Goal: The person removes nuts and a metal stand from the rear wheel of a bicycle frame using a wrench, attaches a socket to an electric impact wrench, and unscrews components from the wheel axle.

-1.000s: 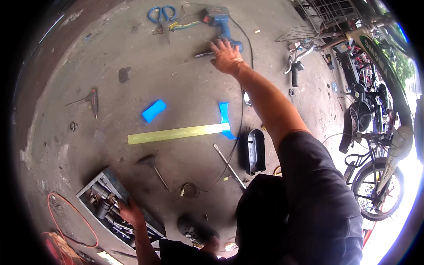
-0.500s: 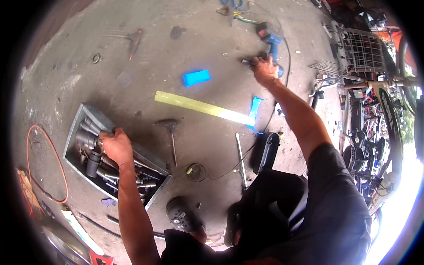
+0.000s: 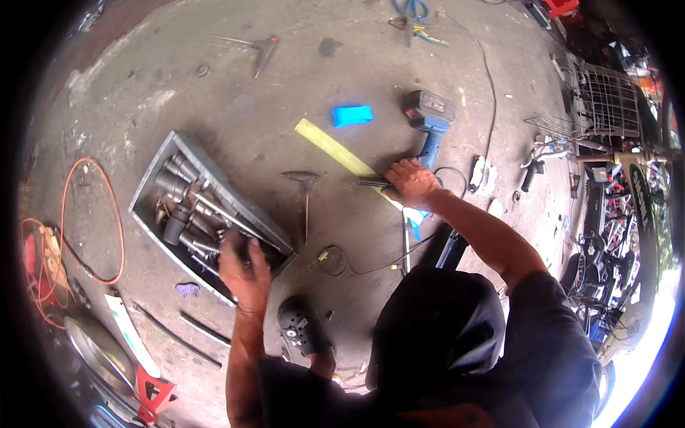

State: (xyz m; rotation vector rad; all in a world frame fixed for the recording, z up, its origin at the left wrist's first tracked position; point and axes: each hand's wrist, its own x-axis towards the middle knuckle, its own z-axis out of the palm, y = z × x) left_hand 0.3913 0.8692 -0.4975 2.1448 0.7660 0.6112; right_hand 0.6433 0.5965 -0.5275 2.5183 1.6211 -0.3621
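Note:
My right hand (image 3: 412, 182) is closed round the head of a blue cordless impact wrench (image 3: 431, 146), whose dark battery points away from me. A black socket (image 3: 374, 182) sticks out to the left of that hand, above a yellow-green strip (image 3: 330, 146). My left hand (image 3: 244, 272), slightly blurred, hovers over the near right end of a grey metal tray (image 3: 153, 232), fingers apart and nothing visible in them. Inside the tray lie several steel sockets (image 3: 171, 185) and bars, plus a black socket (image 3: 176, 225).
A T-handle hex key (image 3: 307, 207) lies between tray and strip. Farther off are a blue packet (image 3: 352, 115) and a red-handled tool (image 3: 265, 57). An orange hose (image 3: 123, 246) curls at left; a wire basket (image 3: 605, 100) and bicycle parts stand at right. A thin cable crosses the floor.
My right hand has brought the impact wrench nearer and to the left, over the strip. My left hand has moved from the sockets to the tray's near right end, and its fingers have spread.

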